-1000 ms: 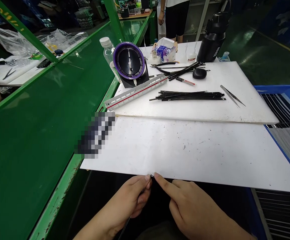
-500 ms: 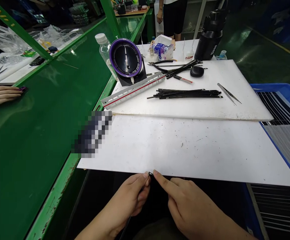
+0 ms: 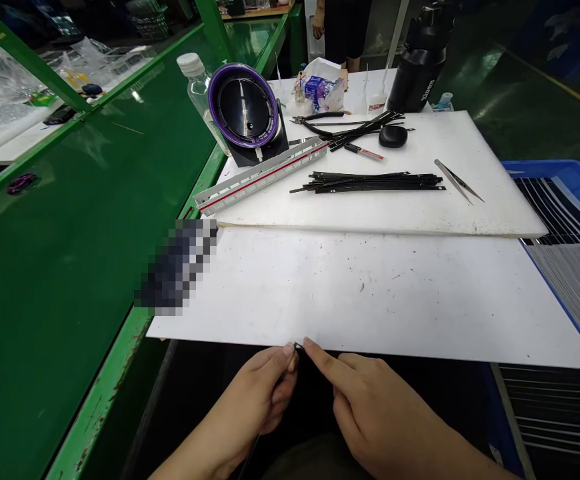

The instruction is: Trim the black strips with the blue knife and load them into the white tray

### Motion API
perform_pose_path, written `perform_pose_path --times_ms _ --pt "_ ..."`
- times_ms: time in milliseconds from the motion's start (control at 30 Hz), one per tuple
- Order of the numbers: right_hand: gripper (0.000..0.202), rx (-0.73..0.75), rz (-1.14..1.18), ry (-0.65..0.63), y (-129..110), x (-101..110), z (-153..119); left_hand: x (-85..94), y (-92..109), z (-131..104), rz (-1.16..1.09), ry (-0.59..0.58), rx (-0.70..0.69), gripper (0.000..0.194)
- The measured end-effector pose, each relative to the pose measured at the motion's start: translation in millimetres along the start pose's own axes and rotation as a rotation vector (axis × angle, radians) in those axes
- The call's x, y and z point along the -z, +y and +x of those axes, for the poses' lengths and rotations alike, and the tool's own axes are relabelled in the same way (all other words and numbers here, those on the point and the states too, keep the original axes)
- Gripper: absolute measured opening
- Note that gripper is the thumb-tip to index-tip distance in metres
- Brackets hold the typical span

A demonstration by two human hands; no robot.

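Note:
Near the front edge of the white board (image 3: 360, 293), my left hand (image 3: 265, 387) pinches a thin black strip (image 3: 297, 345) between thumb and forefinger; a dark length of it hangs below the hand. My right hand (image 3: 365, 393) is just to the right, its index finger stretched toward the strip's tip and its other fingers curled; whether the finger touches the tip is too small to tell. A bundle of black strips (image 3: 370, 182) lies on the thick white slab (image 3: 490, 207). Metal tweezers (image 3: 457, 180) rest to the right of the bundle.
On the slab are a ruler (image 3: 265, 177), a purple-rimmed fan (image 3: 244, 107), pliers (image 3: 320, 125), a marker (image 3: 364, 152) and a black case (image 3: 393, 137). Behind stand a black bottle (image 3: 417, 67) and tissues (image 3: 325, 90). Blue crates (image 3: 570, 167) with strips are at right; a green partition (image 3: 120, 200) at left.
Another person's hand at the far left has gone out of view, leaving a small purple object on the green partition. The view has shifted slightly; my hands keep nearly the same pose.

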State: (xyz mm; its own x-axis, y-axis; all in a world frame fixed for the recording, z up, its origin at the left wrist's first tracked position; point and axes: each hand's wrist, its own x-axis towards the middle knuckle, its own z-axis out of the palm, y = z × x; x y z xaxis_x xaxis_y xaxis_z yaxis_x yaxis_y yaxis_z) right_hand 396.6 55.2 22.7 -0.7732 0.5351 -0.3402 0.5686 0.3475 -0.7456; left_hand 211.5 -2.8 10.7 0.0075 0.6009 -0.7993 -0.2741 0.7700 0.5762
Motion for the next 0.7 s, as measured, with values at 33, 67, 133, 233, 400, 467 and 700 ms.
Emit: perform_pose_path --times_ms 33,67,133,233,400,467,700 --pt "0.069 0.009 -0.001 0.0 0.3 0.0 0.4 -0.3 -0.1 0.1 0.002 0.005 0.003 0.037" --pt "0.069 0.015 -0.006 0.0 0.7 -0.1 0.8 -0.7 -0.1 0.3 0.003 0.01 0.004 0.037" --pt "0.07 0.018 -0.032 -0.005 1.3 -0.5 1.4 -1.6 0.0 0.5 0.006 0.018 0.001 0.036" --pt "0.069 0.012 -0.088 -0.016 1.1 -1.0 2.4 -2.0 -0.1 0.7 0.001 0.023 0.003 0.036" --pt "0.069 0.01 -0.199 -0.027 -3.1 -3.3 2.3 -1.1 -2.0 0.0 -0.012 0.007 -0.011 0.038" --pt "0.07 0.005 -0.246 -0.023 -4.3 -5.3 1.8 -1.1 -2.8 -0.2 -0.007 0.004 -0.024 0.038" --pt "0.071 0.007 -0.283 0.019 -2.1 -9.8 -0.6 -0.9 -1.7 1.4 0.016 0.003 -0.042 0.038"
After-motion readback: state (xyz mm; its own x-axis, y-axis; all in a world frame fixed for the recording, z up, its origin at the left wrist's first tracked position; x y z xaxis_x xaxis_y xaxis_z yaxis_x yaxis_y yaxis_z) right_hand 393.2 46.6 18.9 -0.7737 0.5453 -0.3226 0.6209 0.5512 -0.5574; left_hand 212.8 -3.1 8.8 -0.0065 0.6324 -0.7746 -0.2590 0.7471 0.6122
